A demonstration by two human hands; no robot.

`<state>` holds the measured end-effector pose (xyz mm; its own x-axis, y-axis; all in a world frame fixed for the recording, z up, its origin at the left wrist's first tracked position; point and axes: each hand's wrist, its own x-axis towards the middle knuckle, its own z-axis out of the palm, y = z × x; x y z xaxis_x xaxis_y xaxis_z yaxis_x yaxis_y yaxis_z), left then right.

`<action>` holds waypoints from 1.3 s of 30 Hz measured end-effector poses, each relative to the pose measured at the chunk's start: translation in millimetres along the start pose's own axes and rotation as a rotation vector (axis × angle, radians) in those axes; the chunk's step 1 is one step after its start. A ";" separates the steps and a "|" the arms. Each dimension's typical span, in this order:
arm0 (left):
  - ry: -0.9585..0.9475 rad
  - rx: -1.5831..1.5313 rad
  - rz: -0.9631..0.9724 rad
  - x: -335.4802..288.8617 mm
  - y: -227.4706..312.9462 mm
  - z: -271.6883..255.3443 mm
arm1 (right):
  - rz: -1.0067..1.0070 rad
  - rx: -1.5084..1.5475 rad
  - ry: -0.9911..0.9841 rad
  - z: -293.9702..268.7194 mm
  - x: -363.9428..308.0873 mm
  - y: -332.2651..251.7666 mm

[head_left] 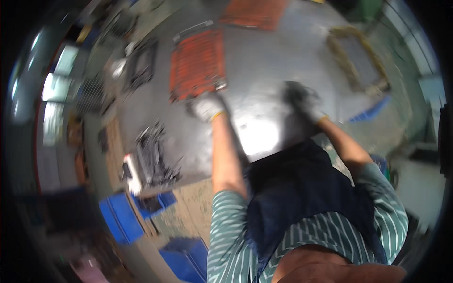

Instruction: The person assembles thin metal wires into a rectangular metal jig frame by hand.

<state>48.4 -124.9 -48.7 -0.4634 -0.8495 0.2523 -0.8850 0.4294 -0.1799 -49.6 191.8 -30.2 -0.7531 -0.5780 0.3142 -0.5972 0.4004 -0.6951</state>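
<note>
My left hand [207,108], in a white and grey work glove with a yellow cuff, is closed at the near edge of an orange slatted panel [197,63]. Dark fittings show along the panel's near corners. Over the bare metal table to the right is my right hand [306,104], gloved the same way with a dark palm side. Its fingers are smeared by motion, and no held thing can be made out. A second orange panel [255,13] lies farther back on the grey table [264,61].
A yellowish rectangular frame [337,52] lies at the right. Dark strips [155,158] are piled at the table's left front, beside a white object [133,174]. A dark frame-like part [141,63] lies at the back left. Blue bins [121,218] stand below the left edge.
</note>
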 end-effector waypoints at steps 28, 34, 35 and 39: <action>-0.282 -1.063 -0.195 -127.8 -146.0 -9.6 | 0.491 -0.567 -0.094 -238.1 82.4 127.9; -0.378 -1.021 -0.052 -119.6 -157.3 -27.8 | 0.574 0.262 -0.040 -251.9 67.6 87.9; -0.398 -1.065 -0.035 -121.6 -155.1 -33.9 | 0.541 0.420 -0.022 -251.7 65.4 80.0; -0.408 -0.523 0.109 -117.9 -150.8 -50.5 | 0.591 0.410 0.110 -244.5 58.0 65.6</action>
<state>234.2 -74.1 -3.3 -0.5881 -0.7968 -0.1389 -0.7868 0.5238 0.3265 -200.0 358.3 100.6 -0.9541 -0.2643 -0.1407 0.0531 0.3128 -0.9483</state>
